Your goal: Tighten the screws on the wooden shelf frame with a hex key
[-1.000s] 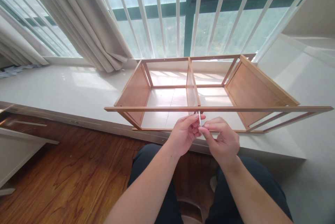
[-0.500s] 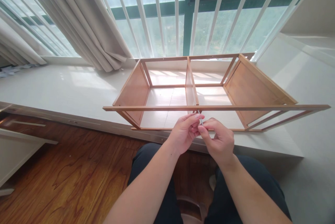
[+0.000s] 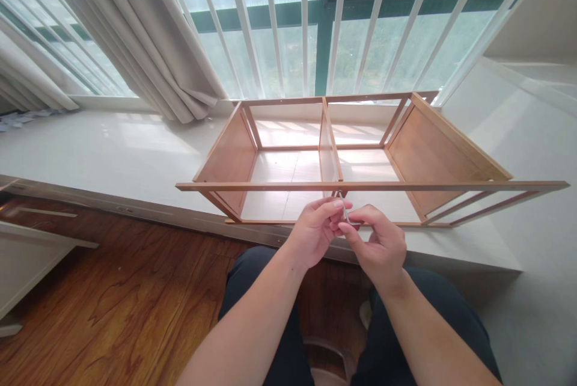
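A thin metal hex key (image 3: 345,212) with a bent short end is between my two hands, its upper tip at the underside of the front rail of a wooden shelf frame (image 3: 252,186). With fingers curled, my left hand (image 3: 314,232) steadies the key's long shaft just below the rail. On the other side, my right hand (image 3: 381,246) pinches the bent end between thumb and fingers. The frame lies on its side, with a divider panel (image 3: 330,139) in the middle and end panels left and right. Whatever the key's tip enters is too small to make out.
The frame rests on a white window ledge (image 3: 112,145) below a barred window. A grey curtain (image 3: 148,37) hangs at the left, and a wall (image 3: 541,193) stands close on the right. White furniture (image 3: 36,260) is on the wooden floor (image 3: 148,308) at lower left.
The hex key has turned a little, so its bent end now points right. My right hand has shifted slightly right and down with it; my left hand and the frame look nearly still.
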